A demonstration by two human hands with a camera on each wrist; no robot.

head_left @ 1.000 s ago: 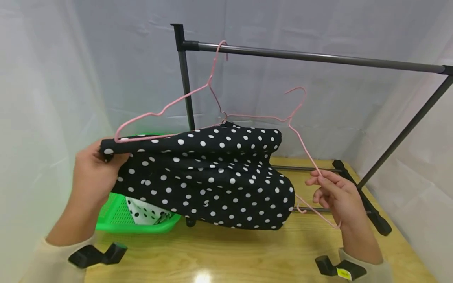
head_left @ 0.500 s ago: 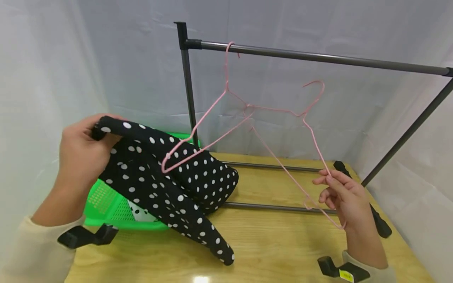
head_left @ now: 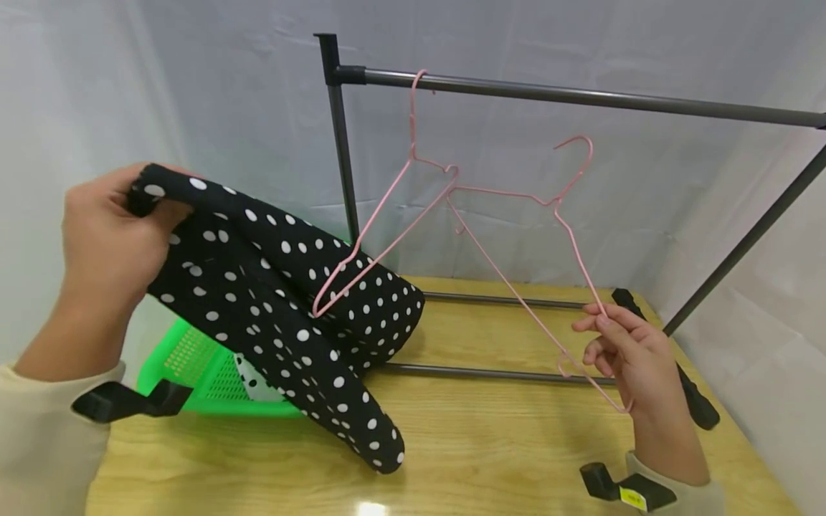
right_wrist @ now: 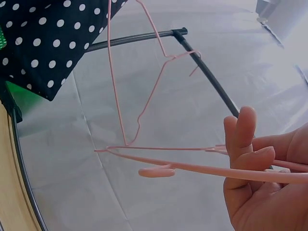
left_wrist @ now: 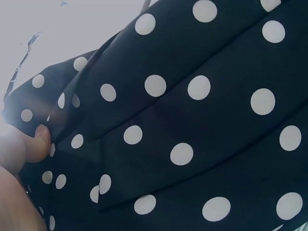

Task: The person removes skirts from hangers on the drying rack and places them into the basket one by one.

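Head view: left hand [head_left: 106,244] lifted polka-dot garment [head_left: 284,294] higher, leftward.

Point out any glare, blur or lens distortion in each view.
Head view: a lamp glare spot on the table, and the rail bows from the wide lens. Left wrist view: the thumb is overexposed and blurred against the dotted cloth. Right wrist view: sharp, evenly lit.
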